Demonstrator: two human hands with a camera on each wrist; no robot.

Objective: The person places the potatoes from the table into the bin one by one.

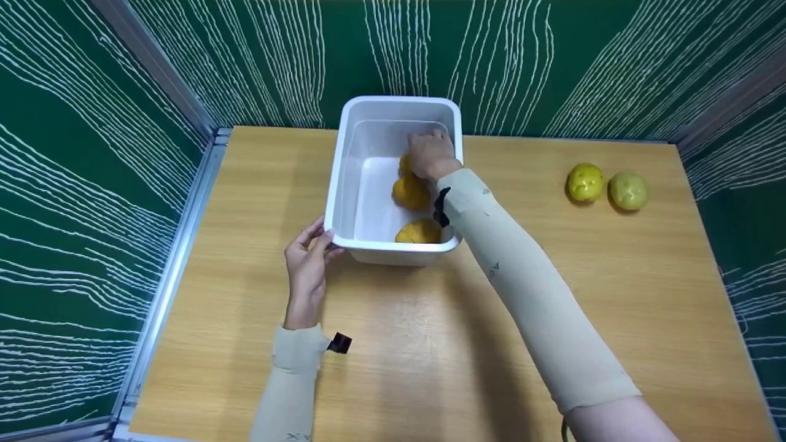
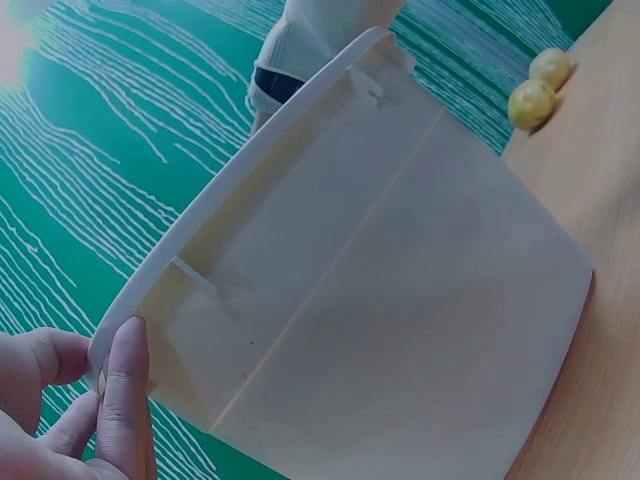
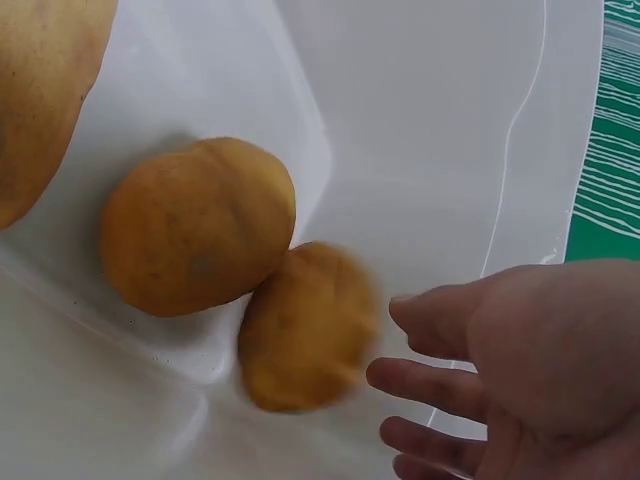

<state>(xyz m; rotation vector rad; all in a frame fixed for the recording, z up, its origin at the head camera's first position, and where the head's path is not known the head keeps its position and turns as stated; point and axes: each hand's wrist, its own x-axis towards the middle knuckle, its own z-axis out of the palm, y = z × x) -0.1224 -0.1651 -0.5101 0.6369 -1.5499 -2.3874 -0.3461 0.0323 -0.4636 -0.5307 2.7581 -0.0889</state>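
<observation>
A white plastic bin stands on the table, with several orange-yellow mangoes along its right side. My left hand pinches the bin's near left corner; in the left wrist view, thumb and fingers lie on either side of the rim. Inside the bin, toward its far right, is my right hand. The right wrist view shows its fingers spread and apart from a blurred mango, which lies against another mango. A further mango is partly cut off by that view's edge.
Two round yellow-green fruits sit side by side at the table's back right. Green walls with white wavy lines enclose the wooden table at the back and sides. A metal rail runs along the left edge.
</observation>
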